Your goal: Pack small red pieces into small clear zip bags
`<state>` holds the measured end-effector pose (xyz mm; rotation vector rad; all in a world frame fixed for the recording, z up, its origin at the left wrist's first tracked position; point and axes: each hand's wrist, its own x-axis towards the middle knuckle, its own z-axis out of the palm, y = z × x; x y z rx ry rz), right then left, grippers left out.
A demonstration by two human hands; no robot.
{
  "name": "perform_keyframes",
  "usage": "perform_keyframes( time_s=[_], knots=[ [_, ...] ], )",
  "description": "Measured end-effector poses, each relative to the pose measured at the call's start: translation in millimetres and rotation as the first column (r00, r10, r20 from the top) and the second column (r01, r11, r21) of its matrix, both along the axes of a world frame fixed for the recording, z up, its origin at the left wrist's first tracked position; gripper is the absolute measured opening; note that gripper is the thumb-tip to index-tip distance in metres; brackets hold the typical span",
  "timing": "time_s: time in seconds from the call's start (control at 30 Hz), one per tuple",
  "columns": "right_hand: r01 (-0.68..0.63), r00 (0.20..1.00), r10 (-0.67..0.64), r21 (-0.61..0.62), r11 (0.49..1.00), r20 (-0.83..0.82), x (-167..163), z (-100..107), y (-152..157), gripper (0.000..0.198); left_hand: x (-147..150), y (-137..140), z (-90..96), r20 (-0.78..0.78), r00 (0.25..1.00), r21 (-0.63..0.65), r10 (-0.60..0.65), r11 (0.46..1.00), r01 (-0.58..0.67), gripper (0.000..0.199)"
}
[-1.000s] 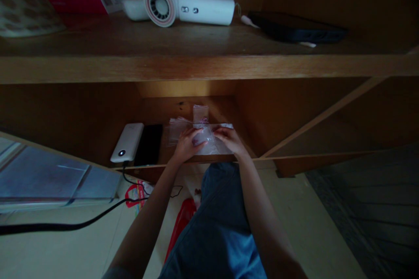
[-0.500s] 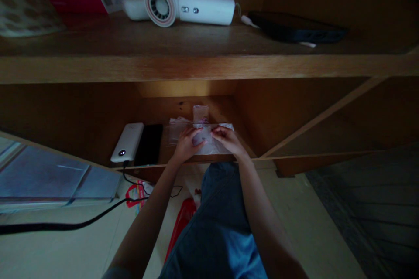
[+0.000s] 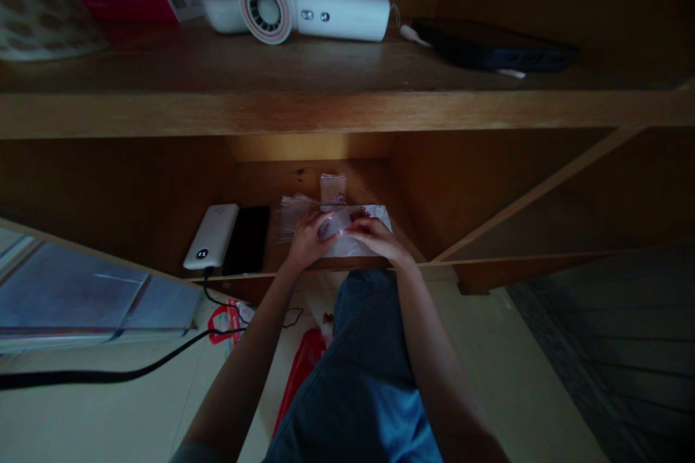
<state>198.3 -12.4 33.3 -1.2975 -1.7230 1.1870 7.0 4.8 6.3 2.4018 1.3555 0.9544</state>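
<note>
Hands (image 3: 308,237) holding clear bag (image 3: 339,221), seemingly plastic; white sheet (image 3: 355,247) below

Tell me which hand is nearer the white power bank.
Left. The left hand is to the right of the white power bank, beyond the flat black object beside it; the right hand is farther right.

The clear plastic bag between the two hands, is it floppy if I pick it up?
The clear plastic bag would probably be floppy, since it looks thin and see-through. It may feel slippery too, as its surface looks smooth.
</note>
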Motion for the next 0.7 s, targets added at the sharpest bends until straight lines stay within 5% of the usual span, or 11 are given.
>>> perform_keyframes(
  time_s=[0.33, 0.7],
  knots=[
    [0.165, 0.984, -0.158, 0.088, 0.982, -0.084, 5.7, -1.5, 7.2, 0.014, 0.7, -3.1, 2.1, 0.029, 0.999, -0.019, -0.023, 1.000, 0.023, 0.066],
    [0.154, 0.988, -0.150, 0.098, 0.983, -0.047, 5.8, 1.6, 2.5, 0.016, -0.6, -4.0, 6.1, 0.072, 0.997, -0.048, 0.010, 0.999, -0.007, 0.060]
  ],
)
